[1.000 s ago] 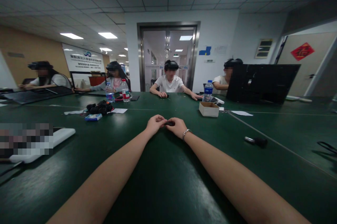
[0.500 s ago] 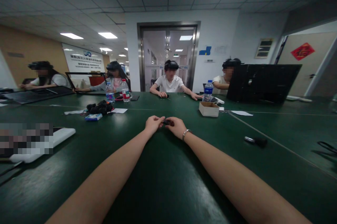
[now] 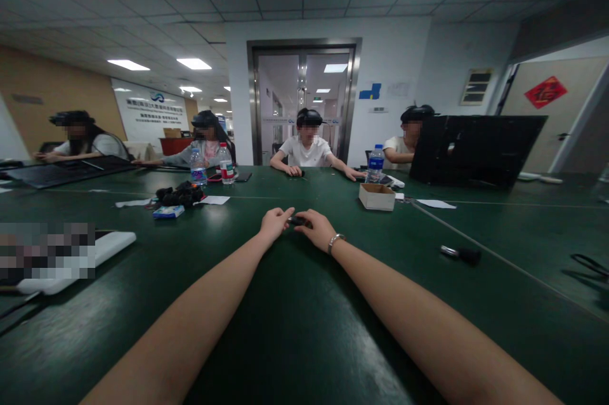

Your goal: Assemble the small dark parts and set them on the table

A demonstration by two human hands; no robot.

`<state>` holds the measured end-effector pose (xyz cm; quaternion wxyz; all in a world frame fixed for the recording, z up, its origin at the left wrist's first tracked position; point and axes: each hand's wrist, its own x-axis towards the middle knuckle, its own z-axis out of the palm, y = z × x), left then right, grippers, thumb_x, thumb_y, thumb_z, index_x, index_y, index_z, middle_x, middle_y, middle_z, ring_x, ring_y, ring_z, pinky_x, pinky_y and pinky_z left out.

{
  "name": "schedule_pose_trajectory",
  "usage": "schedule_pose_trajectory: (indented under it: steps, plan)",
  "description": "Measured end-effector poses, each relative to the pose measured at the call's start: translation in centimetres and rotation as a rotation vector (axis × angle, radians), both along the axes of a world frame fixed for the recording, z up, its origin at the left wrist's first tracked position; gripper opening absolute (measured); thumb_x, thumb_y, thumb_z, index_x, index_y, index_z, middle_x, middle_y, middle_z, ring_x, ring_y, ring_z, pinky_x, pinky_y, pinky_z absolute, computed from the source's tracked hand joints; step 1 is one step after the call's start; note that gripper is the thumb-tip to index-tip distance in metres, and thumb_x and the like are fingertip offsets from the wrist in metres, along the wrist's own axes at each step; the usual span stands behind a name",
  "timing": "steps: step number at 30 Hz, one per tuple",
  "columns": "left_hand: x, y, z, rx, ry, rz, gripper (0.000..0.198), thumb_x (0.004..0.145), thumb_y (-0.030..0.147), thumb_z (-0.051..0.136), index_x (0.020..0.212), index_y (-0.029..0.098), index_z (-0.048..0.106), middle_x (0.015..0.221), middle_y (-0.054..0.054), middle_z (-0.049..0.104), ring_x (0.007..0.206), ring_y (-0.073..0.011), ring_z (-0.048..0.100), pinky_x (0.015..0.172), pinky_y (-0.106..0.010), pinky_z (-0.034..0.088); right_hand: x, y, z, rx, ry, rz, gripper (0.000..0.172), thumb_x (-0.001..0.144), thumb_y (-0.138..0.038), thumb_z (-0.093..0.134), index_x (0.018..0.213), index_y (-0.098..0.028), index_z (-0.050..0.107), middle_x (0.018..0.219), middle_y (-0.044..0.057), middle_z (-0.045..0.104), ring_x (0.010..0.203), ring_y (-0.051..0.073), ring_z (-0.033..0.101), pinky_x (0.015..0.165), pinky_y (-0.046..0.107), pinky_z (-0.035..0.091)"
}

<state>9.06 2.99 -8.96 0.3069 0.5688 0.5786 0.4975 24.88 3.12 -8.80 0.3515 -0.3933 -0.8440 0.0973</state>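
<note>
Both my hands meet over the middle of the green table. A small dark object, black with a slight shine, lies between their fingertips; its kind is too small and covered to make out. My left hand pinches its left end, thumb on top. The fingers of my right hand, with a silver bracelet at the wrist, are closed around its right end. Off to the right lies a short black-and-silver piece that looks like a stubby brush, apart from both hands.
Beyond my hands stand an open cardboard box and plastic bottles. Left of these are a blue-and-white packet and a black bundle. A large black screen stands right; several people sit across the table.
My hands and the dark object have shifted slightly left, and more of the object shows between them. In the background, a person at the left has lowered a dark frame.
</note>
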Motion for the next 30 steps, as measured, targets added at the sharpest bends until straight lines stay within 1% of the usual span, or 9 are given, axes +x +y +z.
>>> schedule_pose_trajectory:
  steps: [6,13,21,26,30]
  plan:
    - [0.0,0.0,0.1,-0.031,-0.005,-0.009,0.041,0.070,0.053,0.055,0.054,0.016,0.049,0.043,0.003,0.048,0.037,-0.0069,0.042,0.042,-0.020,0.033,0.1,0.0,-0.1,0.067,0.002,0.011,0.029,0.072,-0.017,0.063,0.100,-0.021,0.061,0.084,0.000,0.053,0.070,0.011,0.049,0.067,0.025,0.040]
    - [0.0,0.2,0.0,-0.076,-0.065,-0.011,0.036,0.071,0.047,0.055,0.055,0.015,0.049,0.040,0.005,0.042,0.033,-0.0052,0.035,0.037,-0.019,0.026,0.0,-0.1,-0.1,0.170,-0.002,0.048,0.033,0.071,-0.011,0.063,0.102,-0.021,0.059,0.088,0.001,0.052,0.076,0.011,0.049,0.073,0.025,0.040]
    - [0.2,-0.1,0.3,-0.140,-0.087,-0.015,0.031,0.071,0.042,0.055,0.056,0.016,0.051,0.039,0.006,0.037,0.033,-0.0054,0.032,0.037,-0.019,0.023,0.1,-1.0,0.5,0.254,-0.059,0.038,0.031,0.070,-0.007,0.059,0.098,-0.021,0.058,0.090,0.002,0.050,0.079,0.013,0.048,0.074,0.027,0.040]
    - [0.4,-0.4,0.6,-0.164,-0.042,-0.039,0.033,0.070,0.043,0.053,0.052,0.016,0.050,0.037,0.005,0.037,0.032,-0.0058,0.031,0.036,-0.019,0.023,0.1,-1.4,0.8,0.283,-0.084,0.043,0.030,0.071,-0.003,0.054,0.095,-0.020,0.057,0.093,0.004,0.050,0.084,0.015,0.048,0.077,0.028,0.040]
    - [0.4,-0.3,0.7,-0.169,-0.011,-0.016,0.033,0.070,0.043,0.053,0.050,0.016,0.050,0.035,0.005,0.038,0.032,-0.0062,0.031,0.036,-0.020,0.024,0.0,-1.4,0.9,0.284,-0.110,0.040,0.032,0.069,-0.002,0.053,0.095,-0.020,0.057,0.094,0.004,0.050,0.088,0.016,0.047,0.079,0.029,0.039]
